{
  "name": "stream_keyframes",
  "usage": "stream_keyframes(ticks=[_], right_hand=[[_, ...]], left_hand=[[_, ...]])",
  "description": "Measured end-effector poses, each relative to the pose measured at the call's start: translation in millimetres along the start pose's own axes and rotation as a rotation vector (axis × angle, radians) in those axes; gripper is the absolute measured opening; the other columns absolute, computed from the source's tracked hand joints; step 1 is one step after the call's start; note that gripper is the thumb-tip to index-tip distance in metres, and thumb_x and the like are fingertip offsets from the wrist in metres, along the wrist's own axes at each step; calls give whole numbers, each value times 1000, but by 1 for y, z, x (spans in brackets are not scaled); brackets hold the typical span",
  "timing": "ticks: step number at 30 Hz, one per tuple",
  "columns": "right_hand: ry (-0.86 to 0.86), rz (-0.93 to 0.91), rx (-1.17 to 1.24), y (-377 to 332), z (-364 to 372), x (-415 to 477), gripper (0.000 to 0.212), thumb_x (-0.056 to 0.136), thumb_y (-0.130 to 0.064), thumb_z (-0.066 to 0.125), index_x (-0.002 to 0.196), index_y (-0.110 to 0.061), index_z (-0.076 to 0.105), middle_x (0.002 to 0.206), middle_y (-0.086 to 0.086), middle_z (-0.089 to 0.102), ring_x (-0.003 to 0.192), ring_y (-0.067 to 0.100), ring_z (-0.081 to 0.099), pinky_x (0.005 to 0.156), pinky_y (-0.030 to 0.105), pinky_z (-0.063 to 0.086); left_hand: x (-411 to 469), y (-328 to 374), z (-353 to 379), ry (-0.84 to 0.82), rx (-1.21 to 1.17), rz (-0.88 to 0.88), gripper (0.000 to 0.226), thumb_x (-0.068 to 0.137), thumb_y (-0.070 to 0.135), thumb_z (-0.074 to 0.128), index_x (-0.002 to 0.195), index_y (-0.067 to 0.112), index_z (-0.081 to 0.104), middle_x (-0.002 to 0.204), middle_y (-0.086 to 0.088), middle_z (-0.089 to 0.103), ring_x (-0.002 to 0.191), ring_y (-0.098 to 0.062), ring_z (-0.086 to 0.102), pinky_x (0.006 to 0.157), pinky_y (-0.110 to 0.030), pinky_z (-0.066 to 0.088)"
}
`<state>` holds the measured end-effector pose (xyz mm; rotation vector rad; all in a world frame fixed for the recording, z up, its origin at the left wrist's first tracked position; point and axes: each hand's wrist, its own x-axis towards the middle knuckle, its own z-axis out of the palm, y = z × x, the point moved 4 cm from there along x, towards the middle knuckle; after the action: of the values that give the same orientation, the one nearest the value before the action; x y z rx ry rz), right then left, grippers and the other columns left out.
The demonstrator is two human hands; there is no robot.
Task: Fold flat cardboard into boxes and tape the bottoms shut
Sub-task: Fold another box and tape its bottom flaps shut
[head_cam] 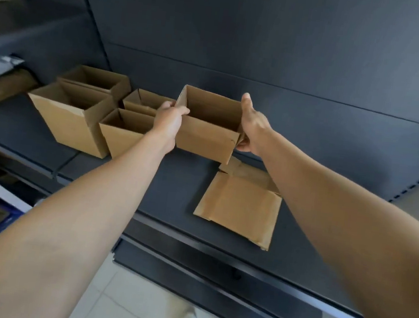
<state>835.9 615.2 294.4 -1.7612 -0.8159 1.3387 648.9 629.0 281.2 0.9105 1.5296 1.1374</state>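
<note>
An open-topped cardboard box (208,129) is being held above the dark shelf (169,180), its mouth facing up and toward the camera. The left hand (168,122) is clamping the box's left wall, fingers curling over the rim; the right hand (253,127) is pressing the right wall, thumb pointing up along the corner. At 5 o'clock from the box, flat cardboard (239,207) is lying on the shelf. At 9 o'clock, four finished boxes (76,116) are standing together, open tops up. A dark back panel (269,47) is rising behind everything.
</note>
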Motion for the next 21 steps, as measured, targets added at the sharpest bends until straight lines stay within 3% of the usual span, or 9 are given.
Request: stream_keyframes(ticks=[3,8,14,21], right_hand=[[-68,60,79,8,23,23,82,84,-75,37,143,-20,36,134,11,51,112,35,56,94,51,50],[-107,116,153,25,40,48,80,86,-71,41,147,-19,31,144,10,44,122,35,51,101,51,45],[-122,113,145,25,44,64,76,87,-67,46,144,-19,32,139,12,48,119,33,53,102,51,45],[-197,120,105,35,51,68,62,90,-59,50,133,-14,43,128,10,57,112,26,59,99,40,47]], left_hand=[[29,-5,-8,-5,31,-27,57,85,35,59,138,23,42,125,-5,54,110,-27,54,99,-47,45],[59,-12,-9,-28,63,-55,67,91,44,56,147,19,29,143,-4,44,127,-24,44,109,-41,36],[78,-25,-7,-82,78,-119,78,88,63,47,150,20,24,151,-4,35,136,-24,35,108,-38,29],[90,-29,-11,-69,137,-61,71,94,55,43,150,17,23,154,-4,30,140,-24,30,112,-38,26]])
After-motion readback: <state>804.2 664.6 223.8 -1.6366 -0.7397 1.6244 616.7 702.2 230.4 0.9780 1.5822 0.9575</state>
